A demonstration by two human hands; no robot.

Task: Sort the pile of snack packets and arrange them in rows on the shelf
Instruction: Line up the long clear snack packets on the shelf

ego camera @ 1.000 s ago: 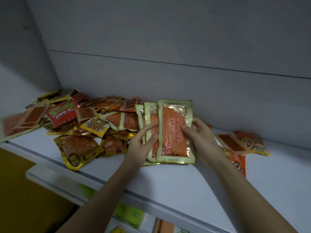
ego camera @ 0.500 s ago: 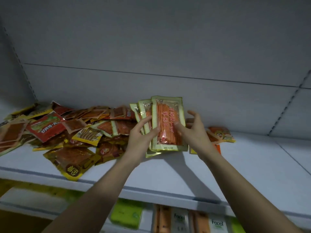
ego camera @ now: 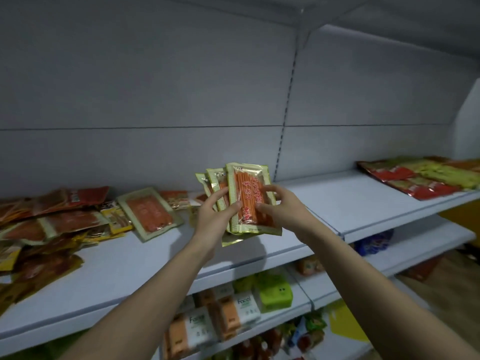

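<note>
Fingers [ego camera: 225, 201] of both hands curled round a fanned stack of orange snack packets [ego camera: 248, 198] (above the shelf [ego camera: 350, 203]).

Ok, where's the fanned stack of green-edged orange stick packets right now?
Head view, centre: the fanned stack is held above the shelf between the left hand and right hand, right of the snack pile.

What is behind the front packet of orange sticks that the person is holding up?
Behind the green-edged front packet two more matching green-edged packets fan out leftward; only their left edges show, the rest is covered.
</note>
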